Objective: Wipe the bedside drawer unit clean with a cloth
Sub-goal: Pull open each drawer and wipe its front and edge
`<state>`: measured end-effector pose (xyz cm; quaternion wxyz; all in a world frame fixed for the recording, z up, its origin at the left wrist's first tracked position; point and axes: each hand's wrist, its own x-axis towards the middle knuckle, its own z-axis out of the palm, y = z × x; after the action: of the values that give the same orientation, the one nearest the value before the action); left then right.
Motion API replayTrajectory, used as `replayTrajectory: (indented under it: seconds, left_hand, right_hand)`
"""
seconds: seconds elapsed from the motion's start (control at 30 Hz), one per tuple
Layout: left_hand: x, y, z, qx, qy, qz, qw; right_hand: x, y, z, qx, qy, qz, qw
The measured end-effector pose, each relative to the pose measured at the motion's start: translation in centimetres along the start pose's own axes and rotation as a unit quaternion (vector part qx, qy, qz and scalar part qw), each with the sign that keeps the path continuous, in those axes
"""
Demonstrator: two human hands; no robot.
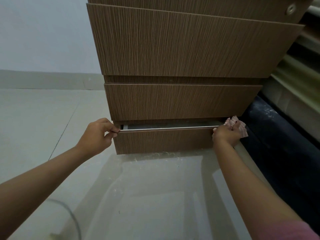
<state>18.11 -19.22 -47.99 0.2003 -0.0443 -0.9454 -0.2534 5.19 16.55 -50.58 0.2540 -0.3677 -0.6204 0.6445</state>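
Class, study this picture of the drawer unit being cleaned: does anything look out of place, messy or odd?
Yes. Pale dust and crumbs lie scattered on the floor along the bottom drawer, which stands slightly open. Whitish specks also mark the dark surface beside the unit.

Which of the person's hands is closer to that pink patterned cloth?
The right. The right hand holds the cloth bunched at the right end of the bottom drawer. The left hand pinches that drawer's top edge at its left end, apart from the cloth.

No readable text, label, brand or number shows on anything here
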Motion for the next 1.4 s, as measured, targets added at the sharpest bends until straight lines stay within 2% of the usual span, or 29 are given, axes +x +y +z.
replayTrajectory:
  seconds: [0.1,0.2,0.23,0.37,0.43,0.5,0.67,1.0,1.17,1.4]
  left_hand:
    - [0.0,0.2,0.0,-0.002,0.003,-0.003,1.000]
    - [0.0,0.3,0.0,-0.006,0.004,-0.003,1.000]
    - [0.0,0.3,0.0,-0.007,0.003,-0.002,1.000]
    - [0.0,0.2,-0.1,-0.011,0.006,-0.003,1.000]
    - [-0.1,0.2,-0.1,-0.012,0.006,-0.002,1.000]
    - [-0.1,0.2,0.0,-0.012,0.007,0.001,1.000]
    - [-0.1,0.4,0.0,-0.014,0.004,-0.001,1.000]
    - [-0.1,0.3,-0.2,-0.011,-0.001,-0.006,1.000]
    - [-0.1,0.2,-0.2,-0.012,-0.004,-0.006,1.000]
    - [-0.1,-0.1,-0.1,-0.017,-0.006,-0.012,1.000]
  right_hand:
    - [0.5,0.5,-0.4,-0.021,-0.023,0.007,0.999]
    - [0.7,1.4,-0.6,-0.007,0.012,0.041,0.999]
    - [0.2,1.6,-0.8,-0.039,0.024,0.023,0.999]
    - [-1.9,2.5,-0.5,-0.007,0.052,-0.047,0.997]
    - [-2.4,2.2,-0.1,-0.009,0.016,-0.069,0.997]
    - [-2.2,2.1,0.3,-0.025,-0.012,-0.074,0.997]
    - [-0.2,1.2,0.2,-0.065,-0.006,-0.059,0.996]
    - [-0.2,1.1,-0.9,-0.014,0.050,-0.085,0.995]
    - [-2.5,2.6,-0.7,-0.034,0.020,-0.106,0.994]
    - [-2.7,2.8,0.1,-0.038,0.033,-0.100,0.994]
